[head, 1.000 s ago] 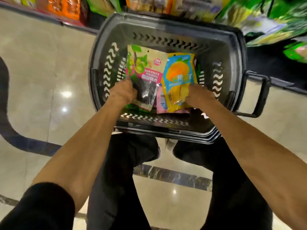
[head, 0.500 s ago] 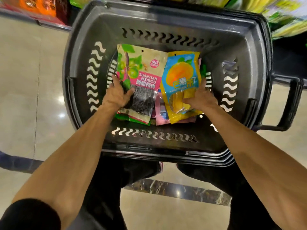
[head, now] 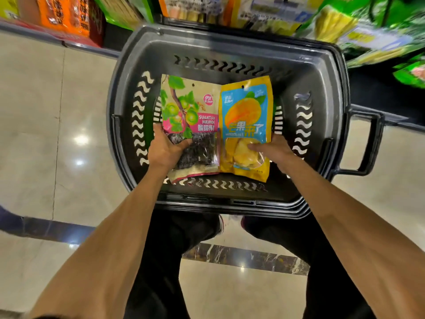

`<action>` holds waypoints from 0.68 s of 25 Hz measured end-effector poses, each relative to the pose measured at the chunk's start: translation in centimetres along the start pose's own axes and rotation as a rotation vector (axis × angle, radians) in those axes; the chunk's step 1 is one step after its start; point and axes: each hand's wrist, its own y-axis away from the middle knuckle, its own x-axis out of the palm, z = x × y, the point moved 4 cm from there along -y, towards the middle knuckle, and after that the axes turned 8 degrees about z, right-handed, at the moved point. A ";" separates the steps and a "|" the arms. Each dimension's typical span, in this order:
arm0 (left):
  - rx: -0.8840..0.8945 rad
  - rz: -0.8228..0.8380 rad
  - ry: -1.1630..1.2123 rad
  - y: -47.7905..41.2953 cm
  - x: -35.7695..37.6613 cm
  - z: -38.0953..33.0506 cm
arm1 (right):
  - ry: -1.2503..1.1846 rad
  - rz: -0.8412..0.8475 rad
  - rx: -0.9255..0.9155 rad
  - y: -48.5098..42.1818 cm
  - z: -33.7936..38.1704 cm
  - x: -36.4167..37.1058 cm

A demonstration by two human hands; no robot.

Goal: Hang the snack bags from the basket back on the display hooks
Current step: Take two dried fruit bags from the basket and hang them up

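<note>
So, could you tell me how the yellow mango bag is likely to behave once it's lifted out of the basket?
The yellow mango bag is a thin glossy pouch, so it will probably flex and may feel slippery. The right hand holds it by one lower edge alone, so it is probably light; its top may droop.

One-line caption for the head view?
Left hand grips plum bag, right hand grips mango bag, over basket.

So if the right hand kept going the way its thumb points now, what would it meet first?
The right hand grips the mango bag, thumb pointing left. Straight on, it would probably meet the plum bag in the left hand; depth is unclear.
</note>
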 end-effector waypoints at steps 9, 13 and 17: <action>0.133 -0.010 0.183 12.5 -9.3 -7.4 | -0.149 -0.192 -0.108 15.7 5.3 -1.7; 0.227 0.043 0.297 21.1 -13.2 -12.4 | -0.243 -0.284 -0.160 24.7 8.0 -3.9; 0.349 0.038 0.364 29.2 -16.1 -16.5 | -0.446 -0.293 -0.281 34.3 10.1 -6.6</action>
